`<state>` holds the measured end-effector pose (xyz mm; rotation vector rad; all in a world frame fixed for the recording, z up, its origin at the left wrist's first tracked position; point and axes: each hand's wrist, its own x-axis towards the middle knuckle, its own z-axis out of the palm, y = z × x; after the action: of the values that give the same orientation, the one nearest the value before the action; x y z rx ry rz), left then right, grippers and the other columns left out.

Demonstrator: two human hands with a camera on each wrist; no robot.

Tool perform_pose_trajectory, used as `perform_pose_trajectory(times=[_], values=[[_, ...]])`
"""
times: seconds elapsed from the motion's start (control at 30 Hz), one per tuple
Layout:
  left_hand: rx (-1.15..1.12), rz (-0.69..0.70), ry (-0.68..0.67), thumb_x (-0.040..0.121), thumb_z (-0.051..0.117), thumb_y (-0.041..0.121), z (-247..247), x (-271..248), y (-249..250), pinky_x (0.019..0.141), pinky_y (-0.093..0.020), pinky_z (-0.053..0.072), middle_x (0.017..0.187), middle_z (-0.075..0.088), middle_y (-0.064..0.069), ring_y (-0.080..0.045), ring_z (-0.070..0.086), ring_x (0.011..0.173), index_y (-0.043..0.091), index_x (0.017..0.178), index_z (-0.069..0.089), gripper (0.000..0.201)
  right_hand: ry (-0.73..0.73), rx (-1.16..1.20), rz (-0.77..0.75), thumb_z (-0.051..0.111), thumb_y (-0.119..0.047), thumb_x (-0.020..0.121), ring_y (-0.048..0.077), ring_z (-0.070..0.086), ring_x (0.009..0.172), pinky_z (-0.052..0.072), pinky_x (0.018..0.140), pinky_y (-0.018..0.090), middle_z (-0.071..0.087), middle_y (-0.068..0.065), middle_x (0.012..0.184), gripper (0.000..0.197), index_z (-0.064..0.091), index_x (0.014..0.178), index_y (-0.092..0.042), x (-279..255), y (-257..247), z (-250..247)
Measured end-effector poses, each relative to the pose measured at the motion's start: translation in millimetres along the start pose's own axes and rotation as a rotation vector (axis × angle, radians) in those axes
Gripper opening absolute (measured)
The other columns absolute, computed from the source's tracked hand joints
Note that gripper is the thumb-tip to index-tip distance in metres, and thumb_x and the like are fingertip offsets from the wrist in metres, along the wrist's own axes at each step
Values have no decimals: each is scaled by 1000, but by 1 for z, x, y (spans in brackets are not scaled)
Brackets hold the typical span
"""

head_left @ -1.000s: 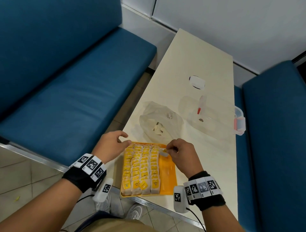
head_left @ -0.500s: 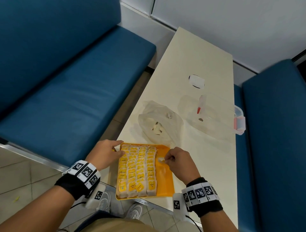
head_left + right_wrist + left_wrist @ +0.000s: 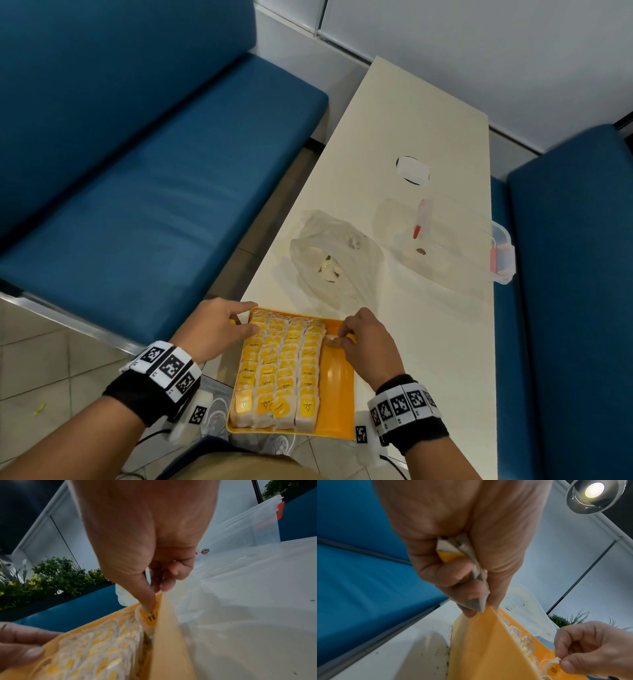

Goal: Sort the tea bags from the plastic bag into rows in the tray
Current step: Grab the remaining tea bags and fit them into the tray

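The orange tray [image 3: 337,383] lies at the table's near edge, with several rows of yellow-tagged tea bags [image 3: 279,370] filling its left side. My left hand [image 3: 251,317] is at the tray's far-left corner, and in the left wrist view its curled fingers [image 3: 453,574] grip spare tea bags [image 3: 452,547]. My right hand [image 3: 337,337] pinches one tea bag [image 3: 331,342] over the far end of the bare right strip; its tag [image 3: 149,616] reads TEA. The clear plastic bag [image 3: 335,253] lies just beyond the tray with a few tea bags [image 3: 329,270] inside.
A clear lidded container [image 3: 445,246] with a red-tipped tube stands right of the bag. A small white round object [image 3: 412,169] lies farther back. Blue benches [image 3: 137,192] flank the narrow white table [image 3: 428,342]. The tray's near end overhangs the table edge.
My right hand has come down from the tray's far rim to the top of the bare strip with its tea bag. My left hand has closed in on the tray's far-left corner.
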<state>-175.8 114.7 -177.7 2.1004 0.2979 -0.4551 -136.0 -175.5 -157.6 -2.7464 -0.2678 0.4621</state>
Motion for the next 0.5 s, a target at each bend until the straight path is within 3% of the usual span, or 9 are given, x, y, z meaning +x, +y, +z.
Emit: perform_pose_trajectory(times=[0.17,0.37,0.5], values=[[22,9,-21,86,79,36,2,4,-2,68,-12,44,88,68,17,1,63,87,37,126,71,41,84,-43,-55,65,-21,91,11,53,88,42,67,19,43,-6,103,7,70,93,-17,7,8,6],[28,11,-25,88,78,32,1,2,3,57,-3,40,79,64,24,5,61,79,35,124,71,37,132,-90,-149,66,-19,89,16,54,92,51,64,29,52,-3,103,7,70,86,-15,10,15,11],[26,1,-35,87,78,34,0,0,5,58,-3,39,83,65,22,3,62,84,36,125,70,38,157,-109,-202,71,-20,85,18,54,89,50,60,28,54,-3,96,9,67,80,-14,14,21,15]])
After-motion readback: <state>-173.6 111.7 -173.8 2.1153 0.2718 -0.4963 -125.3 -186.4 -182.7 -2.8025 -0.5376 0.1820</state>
